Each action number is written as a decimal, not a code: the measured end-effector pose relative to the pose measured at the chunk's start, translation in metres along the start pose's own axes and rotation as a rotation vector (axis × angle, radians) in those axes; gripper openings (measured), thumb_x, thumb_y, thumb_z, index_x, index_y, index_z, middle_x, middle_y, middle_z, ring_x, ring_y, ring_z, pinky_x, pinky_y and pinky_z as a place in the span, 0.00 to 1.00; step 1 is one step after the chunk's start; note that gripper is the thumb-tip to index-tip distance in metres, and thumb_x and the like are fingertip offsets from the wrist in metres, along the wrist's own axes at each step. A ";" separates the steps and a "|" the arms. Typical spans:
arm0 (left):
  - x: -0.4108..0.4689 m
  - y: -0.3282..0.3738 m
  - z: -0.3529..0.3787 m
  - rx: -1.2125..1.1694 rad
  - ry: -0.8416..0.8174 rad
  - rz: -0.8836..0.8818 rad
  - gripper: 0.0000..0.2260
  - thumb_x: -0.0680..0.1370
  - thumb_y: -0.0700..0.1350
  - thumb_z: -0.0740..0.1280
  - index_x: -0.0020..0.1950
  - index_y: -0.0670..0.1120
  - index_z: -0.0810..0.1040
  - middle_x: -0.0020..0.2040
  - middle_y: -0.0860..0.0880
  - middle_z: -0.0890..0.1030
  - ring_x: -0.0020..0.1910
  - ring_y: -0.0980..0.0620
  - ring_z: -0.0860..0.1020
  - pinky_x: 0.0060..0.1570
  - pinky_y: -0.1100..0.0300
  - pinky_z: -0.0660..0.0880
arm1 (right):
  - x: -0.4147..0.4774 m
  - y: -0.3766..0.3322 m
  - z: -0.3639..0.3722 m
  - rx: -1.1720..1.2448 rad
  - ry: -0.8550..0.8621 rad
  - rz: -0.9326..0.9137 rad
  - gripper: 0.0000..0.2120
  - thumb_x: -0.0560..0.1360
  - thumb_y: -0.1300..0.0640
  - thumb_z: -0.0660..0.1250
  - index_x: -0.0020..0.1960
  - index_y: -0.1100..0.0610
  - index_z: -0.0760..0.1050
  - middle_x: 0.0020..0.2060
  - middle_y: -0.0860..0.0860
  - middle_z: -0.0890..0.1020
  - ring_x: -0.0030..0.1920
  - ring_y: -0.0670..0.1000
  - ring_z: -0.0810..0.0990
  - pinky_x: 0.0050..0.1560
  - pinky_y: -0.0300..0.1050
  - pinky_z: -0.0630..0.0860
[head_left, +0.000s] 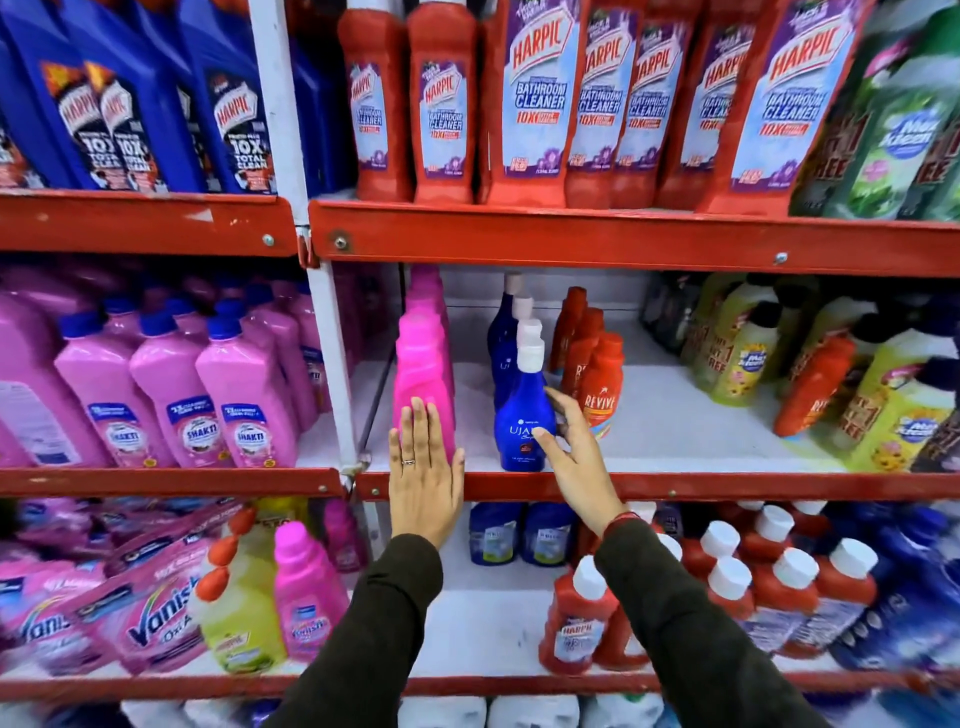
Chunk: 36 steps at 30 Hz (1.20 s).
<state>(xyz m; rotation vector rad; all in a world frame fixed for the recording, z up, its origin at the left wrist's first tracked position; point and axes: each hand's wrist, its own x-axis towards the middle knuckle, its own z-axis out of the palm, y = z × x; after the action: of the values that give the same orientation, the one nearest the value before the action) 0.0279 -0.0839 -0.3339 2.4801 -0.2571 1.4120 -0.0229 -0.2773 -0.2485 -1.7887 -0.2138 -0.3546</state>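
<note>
My left hand (425, 478) lies flat, fingers straight and together, against the front of a bright pink bottle (422, 364) at the front of the middle shelf. My right hand (571, 457) reaches to a dark blue bottle with a white cap (519, 415); its thumb lies across the label and its spread fingers touch the bottle's right side. More blue bottles stand in a row behind that one. Both sleeves are dark.
Small orange-red bottles (597, 384) stand right beside the blue row. The red shelf edge (727, 486) runs under both hands. Pink bottles (171, 395) fill the left bay, red cleaner bottles (535, 98) the shelf above, and white-capped red bottles (779, 582) the shelf below.
</note>
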 end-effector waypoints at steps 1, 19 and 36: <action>-0.002 -0.001 0.002 -0.005 -0.002 0.002 0.30 0.88 0.52 0.45 0.85 0.39 0.39 0.85 0.41 0.36 0.85 0.46 0.38 0.83 0.50 0.37 | 0.001 0.002 0.001 0.007 -0.010 0.010 0.23 0.82 0.64 0.62 0.76 0.54 0.65 0.71 0.52 0.74 0.63 0.32 0.76 0.57 0.29 0.76; -0.004 -0.001 0.003 -0.019 -0.024 -0.004 0.36 0.84 0.49 0.53 0.84 0.40 0.37 0.85 0.42 0.35 0.85 0.46 0.37 0.83 0.50 0.37 | 0.003 0.012 -0.001 0.017 -0.046 0.036 0.24 0.83 0.62 0.60 0.77 0.50 0.62 0.72 0.48 0.70 0.66 0.37 0.72 0.53 0.24 0.75; 0.014 0.094 0.009 -0.092 -0.024 0.107 0.35 0.84 0.49 0.53 0.84 0.40 0.38 0.85 0.43 0.34 0.85 0.45 0.36 0.83 0.47 0.38 | -0.012 0.023 -0.068 -0.182 0.231 -0.077 0.19 0.83 0.57 0.62 0.73 0.48 0.68 0.67 0.48 0.71 0.65 0.46 0.75 0.69 0.53 0.74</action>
<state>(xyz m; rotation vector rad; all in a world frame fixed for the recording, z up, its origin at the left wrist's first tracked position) 0.0149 -0.1757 -0.3124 2.4427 -0.4549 1.3789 -0.0351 -0.3479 -0.2596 -1.9032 -0.0892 -0.6489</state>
